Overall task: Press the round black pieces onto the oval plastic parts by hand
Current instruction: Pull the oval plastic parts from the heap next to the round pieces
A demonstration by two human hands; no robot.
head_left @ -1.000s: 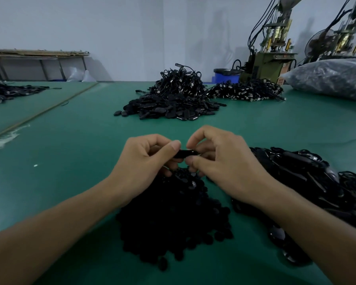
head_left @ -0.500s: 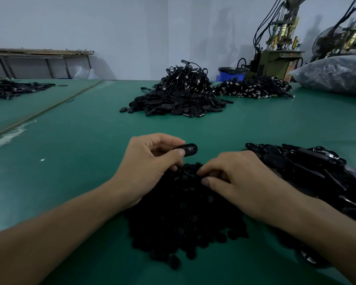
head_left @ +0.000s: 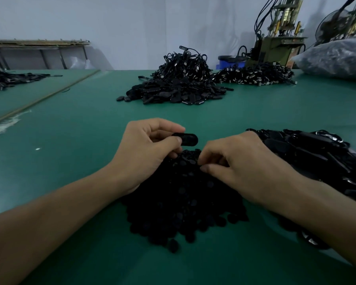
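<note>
Oval plastic part clamped in left hand grip, right hand grip pinching round black pieces

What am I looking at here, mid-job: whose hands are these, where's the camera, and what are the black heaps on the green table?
No robot here: these are a person's two bare hands, filmed by one head-worn camera looking forward and down. The left hand pinches one oval plastic part. The right hand reaches into the near pile of round black pieces with curled fingers; whether it holds one is unclear. More oval parts are heaped at right on the green table. Another black heap lies farther back.
</note>
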